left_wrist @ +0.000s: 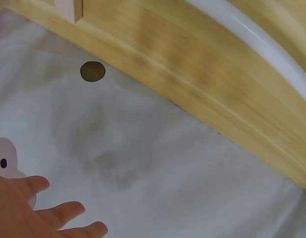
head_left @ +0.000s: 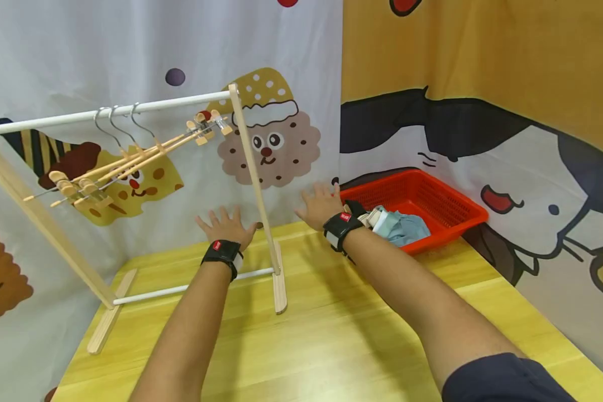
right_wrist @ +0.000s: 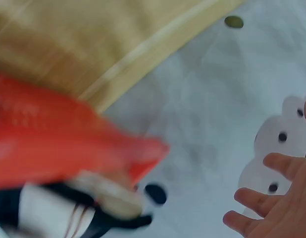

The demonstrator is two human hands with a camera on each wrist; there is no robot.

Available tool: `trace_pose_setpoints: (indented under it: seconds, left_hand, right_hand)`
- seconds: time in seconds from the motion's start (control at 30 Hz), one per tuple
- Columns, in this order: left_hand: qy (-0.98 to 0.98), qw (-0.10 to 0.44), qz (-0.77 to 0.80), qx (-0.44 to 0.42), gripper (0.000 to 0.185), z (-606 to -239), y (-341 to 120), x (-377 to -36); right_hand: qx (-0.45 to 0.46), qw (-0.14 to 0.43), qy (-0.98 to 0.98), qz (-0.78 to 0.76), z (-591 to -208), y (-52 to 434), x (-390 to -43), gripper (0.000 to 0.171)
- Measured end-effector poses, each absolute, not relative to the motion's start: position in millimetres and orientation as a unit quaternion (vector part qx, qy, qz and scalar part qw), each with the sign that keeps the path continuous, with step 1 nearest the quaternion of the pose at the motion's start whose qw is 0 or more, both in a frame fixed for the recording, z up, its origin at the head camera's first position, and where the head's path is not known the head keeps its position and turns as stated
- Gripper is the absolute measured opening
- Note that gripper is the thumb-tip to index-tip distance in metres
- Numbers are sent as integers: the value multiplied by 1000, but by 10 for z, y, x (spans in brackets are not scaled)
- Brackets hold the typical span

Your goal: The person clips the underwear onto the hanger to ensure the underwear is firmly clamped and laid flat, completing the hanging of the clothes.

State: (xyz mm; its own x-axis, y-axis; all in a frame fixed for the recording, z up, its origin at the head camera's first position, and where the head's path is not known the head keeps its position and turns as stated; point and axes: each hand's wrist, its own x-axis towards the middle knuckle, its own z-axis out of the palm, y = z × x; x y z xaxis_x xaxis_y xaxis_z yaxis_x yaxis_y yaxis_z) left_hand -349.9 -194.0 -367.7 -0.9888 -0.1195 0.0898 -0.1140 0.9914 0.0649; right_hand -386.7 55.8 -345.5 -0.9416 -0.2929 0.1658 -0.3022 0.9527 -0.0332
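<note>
Left hand [head_left: 226,228] and right hand [head_left: 321,207] spread wide, holding nothing.
Just right of the right hand, a perforated red basket [head_left: 452,207] holds crumpled blue-grey cloth [head_left: 406,228]; near the left hand stands a pale wooden rack [head_left: 253,167] with white rails, its clip hangers [head_left: 158,149] up and leftward. Red wrist-strap labels [head_left: 345,216] are too small to read. Yellow tabletop [head_left: 291,346] stretches between the forearms, its far edge near both hands.
</note>
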Motion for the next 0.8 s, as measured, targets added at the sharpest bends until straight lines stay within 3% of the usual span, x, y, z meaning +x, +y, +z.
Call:
trace_pose_setpoints:
  seconds: [0.4,0.6,0.8]
  left_hand:
    - [-998,37,-43,26,79,-3629,-2168,-3308]
    - [-996,70,-50,-7,73,-3668,-2346,-3154]
    - [-993,96,-62,-19,68,-3885,-2525,-2977]
  right_hand:
    - [70,63,-995,43,-3167,1483,-3786,68]
    - [52,-30,-996,69,-3191,2099,-3740,74]
    - [76,-157,-979,103,-3264,2490,-3591,101]
